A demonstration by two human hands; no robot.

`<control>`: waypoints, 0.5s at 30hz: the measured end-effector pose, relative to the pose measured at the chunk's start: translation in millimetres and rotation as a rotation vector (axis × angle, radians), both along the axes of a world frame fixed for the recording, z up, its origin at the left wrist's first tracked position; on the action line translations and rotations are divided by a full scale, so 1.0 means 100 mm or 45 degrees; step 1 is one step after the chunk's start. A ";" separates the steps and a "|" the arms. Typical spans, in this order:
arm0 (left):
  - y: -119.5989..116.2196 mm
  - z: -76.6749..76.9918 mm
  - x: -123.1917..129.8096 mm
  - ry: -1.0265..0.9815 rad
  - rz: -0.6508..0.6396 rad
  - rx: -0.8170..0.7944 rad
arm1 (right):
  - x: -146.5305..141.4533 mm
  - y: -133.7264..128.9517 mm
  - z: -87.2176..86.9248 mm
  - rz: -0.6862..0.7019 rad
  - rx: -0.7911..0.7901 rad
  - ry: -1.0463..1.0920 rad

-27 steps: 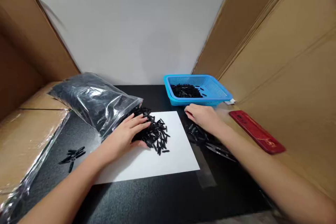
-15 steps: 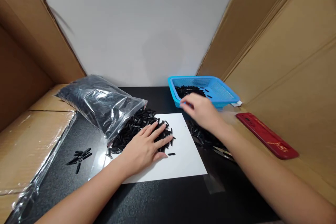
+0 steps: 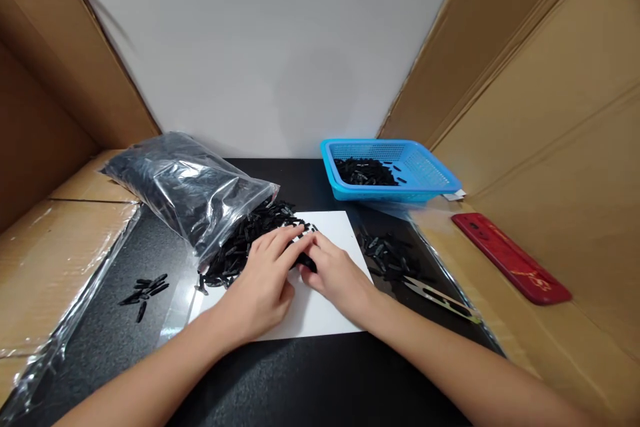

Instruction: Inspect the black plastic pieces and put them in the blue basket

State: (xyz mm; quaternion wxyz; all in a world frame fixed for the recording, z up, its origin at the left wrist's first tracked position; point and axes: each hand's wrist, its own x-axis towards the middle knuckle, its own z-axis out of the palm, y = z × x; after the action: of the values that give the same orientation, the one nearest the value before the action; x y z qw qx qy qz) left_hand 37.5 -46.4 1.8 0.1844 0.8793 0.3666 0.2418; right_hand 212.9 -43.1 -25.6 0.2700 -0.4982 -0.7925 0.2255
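Observation:
A heap of small black pieces (image 3: 235, 243) spills from a clear plastic bag (image 3: 185, 180) onto a white sheet (image 3: 330, 313). Over the heap's right side lies my left hand (image 3: 273, 273), its fingers stretched forward and slightly curled. My right hand (image 3: 335, 273) meets it at the fingertips, with bent fingers at some black pieces between the hands. What exactly the right fingers pinch is hidden. The blue basket (image 3: 420, 177) at the back right holds more black pieces (image 3: 367, 172).
A small group of black pieces (image 3: 145, 290) lies on the left. Another pile (image 3: 387, 255) is right of the sheet, beside tweezers or a similar metal tool (image 3: 440, 300). A red phone-like object (image 3: 510, 257) rests on cardboard. Cardboard walls (image 3: 550, 93) flank both sides.
My right hand has moved from the front of the blue basket down and left to the sheet, beside my left hand. The left hand's fingers have drawn closer together.

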 end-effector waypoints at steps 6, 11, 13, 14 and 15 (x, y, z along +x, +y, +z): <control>-0.16 0.20 0.12 -0.727 0.440 -1.053 | 0.08 0.10 0.18 -0.113 0.021 0.252; -0.09 0.15 0.16 -1.274 0.359 -1.884 | -0.01 -0.05 0.24 0.216 0.093 0.254; -0.08 0.11 0.17 -1.363 0.399 -1.967 | -0.04 -0.10 0.21 0.343 0.128 0.235; -0.07 0.10 0.18 -1.422 0.463 -1.967 | -0.03 -0.12 0.20 0.375 0.142 0.240; -0.07 0.09 0.18 -1.460 0.512 -1.958 | -0.02 -0.14 0.19 0.387 0.155 0.253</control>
State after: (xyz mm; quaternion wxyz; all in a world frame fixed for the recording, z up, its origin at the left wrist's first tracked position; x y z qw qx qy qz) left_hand 55.5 -53.3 10.4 0.8126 0.1898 0.4221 0.3543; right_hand 210.7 -56.6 -6.1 0.3396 -0.3309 -0.8402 0.2632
